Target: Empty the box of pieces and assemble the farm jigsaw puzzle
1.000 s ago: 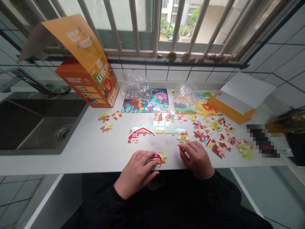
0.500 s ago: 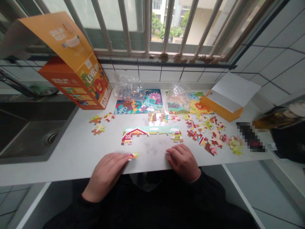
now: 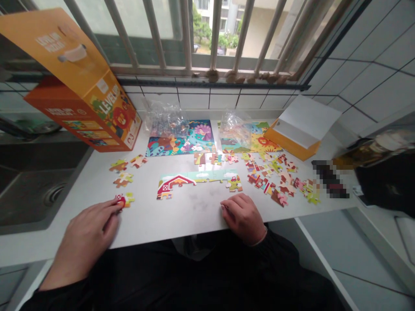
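At the left of the counter, my left hand (image 3: pixel 92 226) pinches a red and green puzzle piece (image 3: pixel 129 199), fingertips on its red barn part. Just above it lie several loose puzzle pieces (image 3: pixel 123 179). In the middle sits a joined strip of puzzle (image 3: pixel 201 176) with a red barn roof, sky and a tractor. My right hand (image 3: pixel 244 218) rests below the strip's right end with fingers curled; whatever they may hold is hidden. To its upper right spreads a pile of loose puzzle pieces (image 3: pixel 275 177).
An orange puzzle box (image 3: pixel 106 108) stands open at the back left, beside the sink (image 3: pixel 58 172). Two picture sheets (image 3: pixel 181 144) lie at the back under clear plastic bags (image 3: pixel 167 119). An open yellow box (image 3: pixel 295 142) and a blurred dark object (image 3: pixel 332 179) are on the right.
My left hand has moved left with its puzzle piece, to just below the loose pieces there. My right hand stays in about the same place. The view has shifted slightly.
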`<state>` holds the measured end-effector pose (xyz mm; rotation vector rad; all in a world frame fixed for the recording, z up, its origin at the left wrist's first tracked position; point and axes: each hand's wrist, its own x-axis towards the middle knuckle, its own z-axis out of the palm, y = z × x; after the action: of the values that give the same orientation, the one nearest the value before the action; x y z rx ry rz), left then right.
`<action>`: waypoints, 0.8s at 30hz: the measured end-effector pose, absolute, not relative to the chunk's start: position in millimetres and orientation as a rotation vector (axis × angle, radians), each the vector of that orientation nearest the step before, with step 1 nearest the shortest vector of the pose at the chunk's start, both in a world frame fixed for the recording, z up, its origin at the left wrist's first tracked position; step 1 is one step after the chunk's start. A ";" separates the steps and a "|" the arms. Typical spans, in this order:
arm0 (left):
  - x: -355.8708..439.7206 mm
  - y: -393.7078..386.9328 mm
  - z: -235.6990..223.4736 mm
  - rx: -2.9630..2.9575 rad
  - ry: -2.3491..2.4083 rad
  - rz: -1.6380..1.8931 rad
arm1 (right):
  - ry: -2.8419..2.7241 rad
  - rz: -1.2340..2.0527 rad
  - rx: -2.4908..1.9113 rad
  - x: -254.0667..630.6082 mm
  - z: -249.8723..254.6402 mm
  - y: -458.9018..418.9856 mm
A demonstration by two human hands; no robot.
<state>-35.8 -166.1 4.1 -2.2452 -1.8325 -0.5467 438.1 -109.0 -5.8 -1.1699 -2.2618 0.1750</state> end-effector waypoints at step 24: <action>135.2 -156.1 4.7 -2.533 -1.665 -0.743 | -2.206 0.047 -1.727 585.0 4.1 -53.3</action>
<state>135.2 -156.1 4.7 -2.5332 -1.6652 -0.7434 585.0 -53.3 4.1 -1.7275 -2.2057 0.0467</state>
